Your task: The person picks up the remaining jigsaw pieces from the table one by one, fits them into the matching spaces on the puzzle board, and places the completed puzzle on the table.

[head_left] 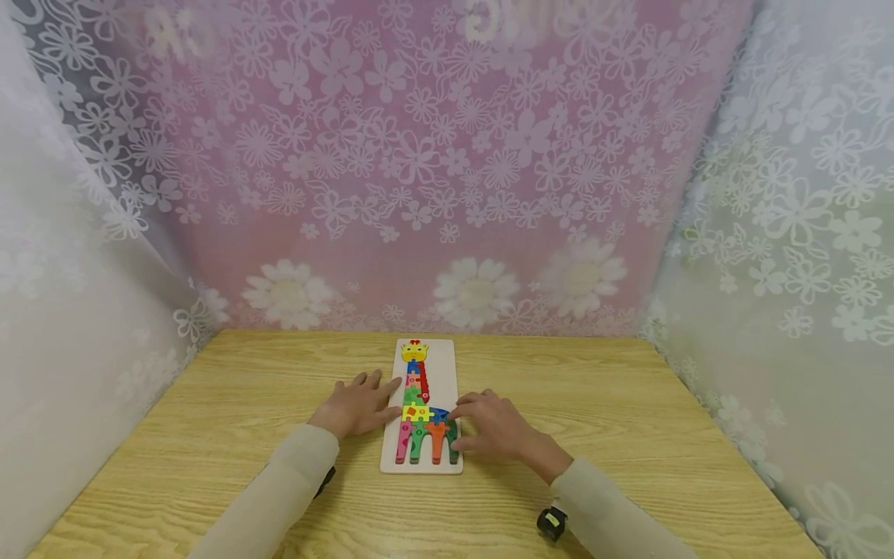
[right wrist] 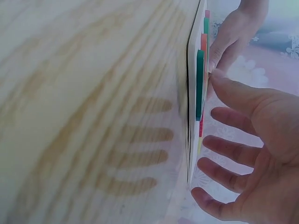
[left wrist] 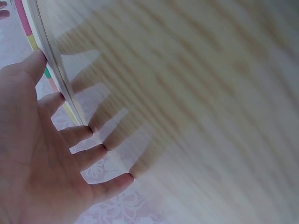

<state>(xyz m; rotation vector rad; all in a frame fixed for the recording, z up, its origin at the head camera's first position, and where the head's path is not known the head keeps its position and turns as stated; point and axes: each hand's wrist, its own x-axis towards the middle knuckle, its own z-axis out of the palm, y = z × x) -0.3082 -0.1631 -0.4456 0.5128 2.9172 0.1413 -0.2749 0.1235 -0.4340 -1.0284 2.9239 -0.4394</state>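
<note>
A pale wooden puzzle board (head_left: 441, 369) lies on the table, bearing a colourful giraffe jigsaw (head_left: 419, 413) with a yellow head at the far end and several legs at the near end. At the board's left edge is my left hand (head_left: 358, 405), palm down with fingers spread; its thumb (left wrist: 36, 65) touches the edge in the left wrist view. My right hand (head_left: 492, 425) is at the right edge, its thumb and fingertips close by the dark green leg piece (right wrist: 200, 86). Its fingers (right wrist: 229, 148) are loosely bent and apart, with nothing between them.
The wood-grain table (head_left: 573, 396) spreads out on both sides of the board. A pink flowered curtain (head_left: 419, 171) closes off the back, and pale flowered cloth (head_left: 803, 248) hangs at the right. Black wrist straps with a camera (head_left: 552, 523) sit at the sleeves.
</note>
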